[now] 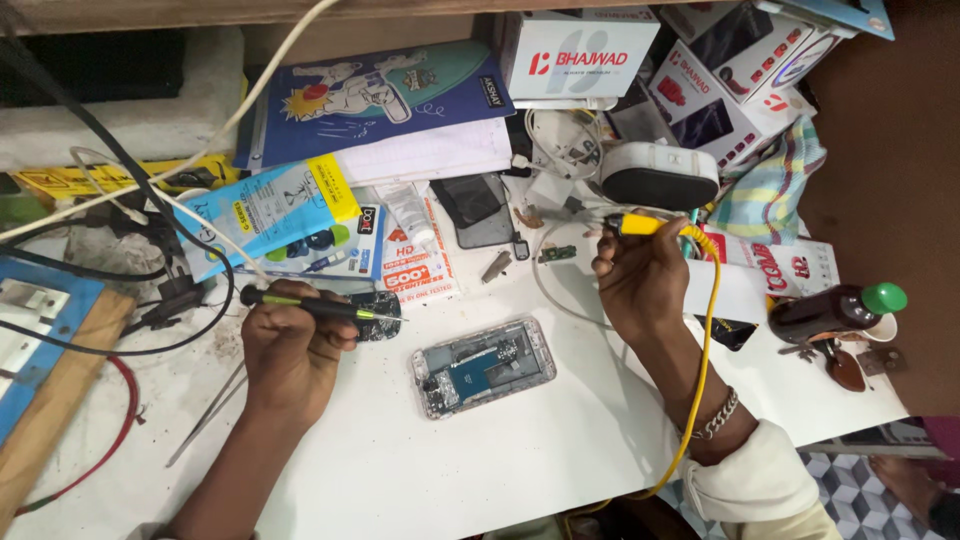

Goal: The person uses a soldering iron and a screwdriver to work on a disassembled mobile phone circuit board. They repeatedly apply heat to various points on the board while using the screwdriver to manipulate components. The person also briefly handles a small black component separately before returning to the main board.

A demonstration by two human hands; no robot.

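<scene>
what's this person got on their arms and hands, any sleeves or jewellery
The right hand is bare, and that wrist carries a silver chain bracelet. Behind it a cream sleeve is pushed up the forearm into a bunched cuff. The left hand is bare too, with no ring, watch or bracelet in view, and its forearm is uncovered almost to the frame edge.

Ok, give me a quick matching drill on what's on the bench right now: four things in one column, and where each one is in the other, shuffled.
Things:
1. screwdriver
2. yellow-handled tool
3. opened phone
4. dark bottle with green cap

Places:
A. lying on the white table, between the two hands
B. held in the right hand
C. lying on its side at the table's right edge
D. held in the left hand

Pairs: 1-D, 2-B, 3-A, 4-C
</scene>
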